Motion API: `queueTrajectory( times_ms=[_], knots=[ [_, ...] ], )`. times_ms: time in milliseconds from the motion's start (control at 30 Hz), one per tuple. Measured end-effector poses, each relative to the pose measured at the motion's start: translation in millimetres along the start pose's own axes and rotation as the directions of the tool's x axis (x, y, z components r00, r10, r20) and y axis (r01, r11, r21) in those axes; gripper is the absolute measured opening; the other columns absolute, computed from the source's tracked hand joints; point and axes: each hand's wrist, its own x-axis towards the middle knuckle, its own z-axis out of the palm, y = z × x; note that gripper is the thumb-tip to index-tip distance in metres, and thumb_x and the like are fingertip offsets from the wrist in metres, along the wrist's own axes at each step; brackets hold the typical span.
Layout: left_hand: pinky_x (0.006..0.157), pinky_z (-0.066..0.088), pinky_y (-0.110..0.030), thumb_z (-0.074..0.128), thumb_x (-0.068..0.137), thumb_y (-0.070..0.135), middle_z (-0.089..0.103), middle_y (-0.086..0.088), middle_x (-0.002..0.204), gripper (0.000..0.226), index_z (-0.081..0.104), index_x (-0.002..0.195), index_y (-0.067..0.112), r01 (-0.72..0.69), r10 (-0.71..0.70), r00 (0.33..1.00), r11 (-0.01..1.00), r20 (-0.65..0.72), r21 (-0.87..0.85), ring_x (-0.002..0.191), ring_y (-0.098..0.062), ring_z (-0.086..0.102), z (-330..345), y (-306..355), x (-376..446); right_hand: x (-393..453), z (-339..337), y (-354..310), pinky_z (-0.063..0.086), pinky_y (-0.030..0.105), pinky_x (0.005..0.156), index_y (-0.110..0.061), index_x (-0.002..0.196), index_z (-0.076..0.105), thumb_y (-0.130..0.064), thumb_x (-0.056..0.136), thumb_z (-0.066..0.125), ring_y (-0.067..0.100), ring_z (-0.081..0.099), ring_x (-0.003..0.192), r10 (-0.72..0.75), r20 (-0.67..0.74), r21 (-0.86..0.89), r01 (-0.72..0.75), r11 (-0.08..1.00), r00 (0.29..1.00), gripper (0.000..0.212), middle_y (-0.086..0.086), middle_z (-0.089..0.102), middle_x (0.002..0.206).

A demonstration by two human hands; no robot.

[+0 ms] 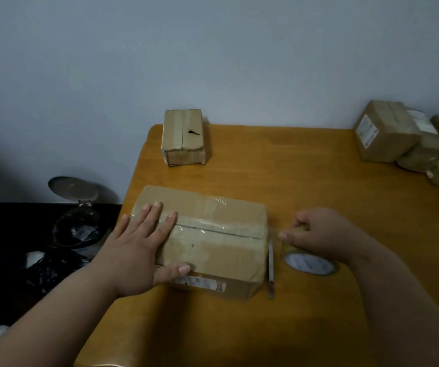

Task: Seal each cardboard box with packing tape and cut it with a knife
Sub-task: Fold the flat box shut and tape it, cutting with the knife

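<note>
Pressing box [213, 234]; two hands, one tape roll [309, 262].

The brown cardboard box [213, 242] lies flat near the table's front-left corner, flaps closed, with a clear strip of tape [213, 229] run lengthwise over the top seam and a printed label on the near side. Just right of it a slim knife [271, 271] lies on the wood, and beside that the roll of packing tape [309, 263] sits tilted.
</note>
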Motion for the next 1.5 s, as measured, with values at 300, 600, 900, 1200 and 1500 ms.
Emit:
queueTrajectory(
  times_ms=[300,600,900,1200,1500],
  knots=[
    [0.119,-0.017,-0.043,-0.013,0.059,0.097,-0.036,0.005,0.155,0.111,-0.034,0.144,0.029,-0.173,0.174,0.982,0.985,-0.068,0.028,0.141,-0.015,-0.037,5.1,59.9,18.1,14.1,38.9,15.2,0.032,0.028,0.054,-0.022,0.062,0.045,-0.055,0.086,0.063,0.011,0.043,0.057,0.055,0.005,0.129,-0.056,0.990,0.998,0.044,-0.004,0.046,0.061],
    [0.113,-0.017,-0.059,0.019,0.059,0.101,-0.043,0.009,0.152,0.114,-0.039,0.139,0.044,-0.211,0.217,0.975,0.973,-0.056,0.097,0.142,-0.022,-0.036,7.8,62.9,28.8,9.4,51.9,28.5,0.040,0.027,0.059,-0.018,0.070,0.060,-0.042,0.086,0.069,0.013,0.053,0.063,0.042,0.066,0.575,-0.072,0.815,0.997,0.031,0.000,0.059,0.068],
    [0.111,-0.022,-0.057,0.011,0.063,0.097,-0.040,0.009,0.154,0.102,-0.037,0.139,0.049,-0.226,0.232,0.971,0.970,-0.056,0.086,0.141,-0.021,-0.038,7.6,59.3,25.0,-8.2,74.1,57.7,0.051,0.049,0.091,-0.002,0.103,0.074,-0.039,0.048,0.089,0.040,0.064,0.104,-0.074,0.267,0.946,-0.247,0.210,0.961,0.067,0.025,0.068,0.112],
    [0.121,0.001,-0.054,0.031,0.085,0.072,0.013,0.028,0.157,0.056,0.029,0.139,0.056,-0.190,0.049,0.967,0.796,-0.252,-0.574,0.149,-0.002,-0.001,-26.2,20.3,22.9,-8.7,-16.0,-24.1,0.046,0.032,0.058,-0.002,0.083,0.064,-0.023,0.076,0.063,0.022,0.059,0.064,-0.222,-0.091,0.954,0.149,0.259,0.971,0.022,0.011,0.062,0.070],
    [0.093,0.053,-0.031,0.059,0.065,0.085,0.061,0.005,0.134,0.081,0.056,0.132,0.039,-0.135,0.084,0.987,-0.001,-0.134,-0.991,0.123,-0.016,0.058,-56.3,17.0,-4.6,-16.8,-54.6,-142.8,0.057,0.035,0.069,-0.023,0.084,0.071,-0.036,0.072,0.081,0.020,0.067,0.076,-0.502,-0.170,0.883,0.357,0.305,0.848,0.021,0.006,0.070,0.081]
  ],
)
